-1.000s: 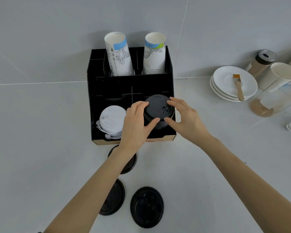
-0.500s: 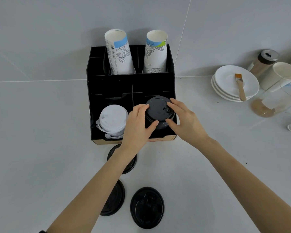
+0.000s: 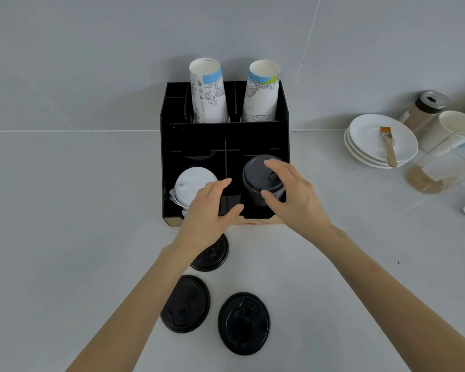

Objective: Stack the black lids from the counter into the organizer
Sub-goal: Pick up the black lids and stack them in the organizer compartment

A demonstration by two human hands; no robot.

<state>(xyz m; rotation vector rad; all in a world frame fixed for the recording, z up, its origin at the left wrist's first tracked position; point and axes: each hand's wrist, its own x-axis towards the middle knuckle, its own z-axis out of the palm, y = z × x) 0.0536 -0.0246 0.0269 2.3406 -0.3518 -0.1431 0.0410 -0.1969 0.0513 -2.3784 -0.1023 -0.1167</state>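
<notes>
Black lid stack (image 3: 262,178) in organizer (image 3: 169,167) right-near slot; right hand (image 3: 297,198) pinches it, left hand (image 3: 207,213) spread, off; three lids (image 3: 243,323) on tabletop (image 3: 65,237).

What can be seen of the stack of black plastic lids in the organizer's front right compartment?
The stack of black plastic lids is round, matte and nested, standing upright in the front right compartment of the black organizer. The top lid shows a raised rim and a small sip tab. The right hand has its fingers over the top and its thumb on the side; the left hand is open and apart from it.
</notes>
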